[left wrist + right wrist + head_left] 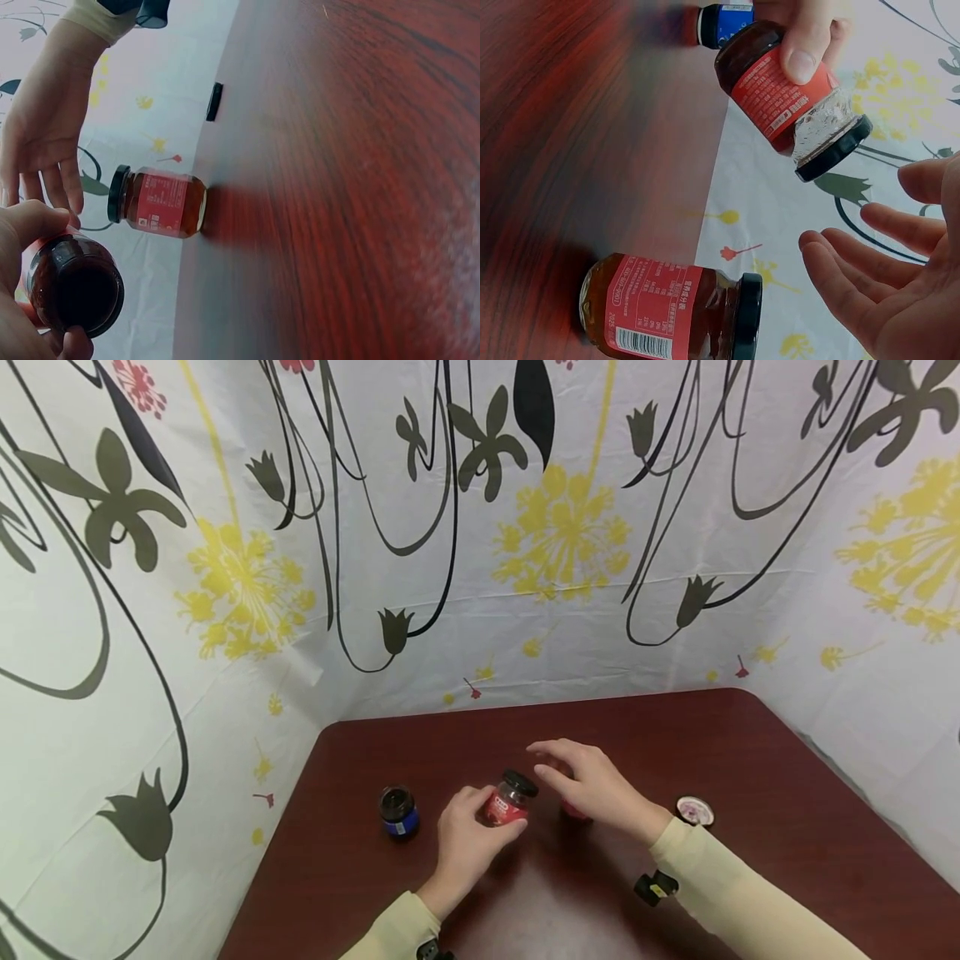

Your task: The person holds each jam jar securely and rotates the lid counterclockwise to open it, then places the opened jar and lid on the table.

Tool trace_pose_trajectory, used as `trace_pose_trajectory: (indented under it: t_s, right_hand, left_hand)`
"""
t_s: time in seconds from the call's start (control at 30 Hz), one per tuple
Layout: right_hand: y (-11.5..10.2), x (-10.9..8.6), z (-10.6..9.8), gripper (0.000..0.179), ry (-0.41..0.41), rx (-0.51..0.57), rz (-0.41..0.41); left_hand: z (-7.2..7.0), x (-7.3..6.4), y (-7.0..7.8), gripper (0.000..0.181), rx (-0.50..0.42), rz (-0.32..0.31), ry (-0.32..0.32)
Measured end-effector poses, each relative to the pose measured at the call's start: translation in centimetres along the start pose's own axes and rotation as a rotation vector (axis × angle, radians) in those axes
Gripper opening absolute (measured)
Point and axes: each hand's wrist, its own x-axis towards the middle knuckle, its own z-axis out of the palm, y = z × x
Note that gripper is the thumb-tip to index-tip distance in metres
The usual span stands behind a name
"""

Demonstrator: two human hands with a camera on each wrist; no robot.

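Observation:
My left hand [467,835] grips a glass jar [506,806] with a red label and a black lid, holding it tilted above the table. In the right wrist view, the lid [834,148] of this jar points toward my right hand [900,277], and dark contents sit at its base end. The right hand's fingers are loosely bent, with nothing between them and a gap to the lid. A second red-labelled jar [671,307] with a black lid stands upright on the table below the right hand; in the head view that hand mostly hides it.
A dark jar [399,812] with a blue label stands on the table to the left. A round lid [695,811] with a patterned face lies on the dark red wooden table [600,893], beyond the right forearm. Patterned cloth [480,568] hangs around the table's back and sides.

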Motion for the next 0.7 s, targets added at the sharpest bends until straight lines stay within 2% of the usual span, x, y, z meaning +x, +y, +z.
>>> trace_pose_trajectory:
  t_s: [0.53, 0.7]
  right_hand:
    - [0.00, -0.18, 0.70, 0.029, -0.019, 0.061, -0.016]
    - [-0.08, -0.28, 1.02, 0.030, -0.037, 0.090, -0.010]
  left_hand:
    - [0.08, -0.26, 0.38, 0.053, 0.028, 0.033, 0.015]
    - [0.04, -0.41, 0.29, 0.057, 0.037, 0.028, -0.005]
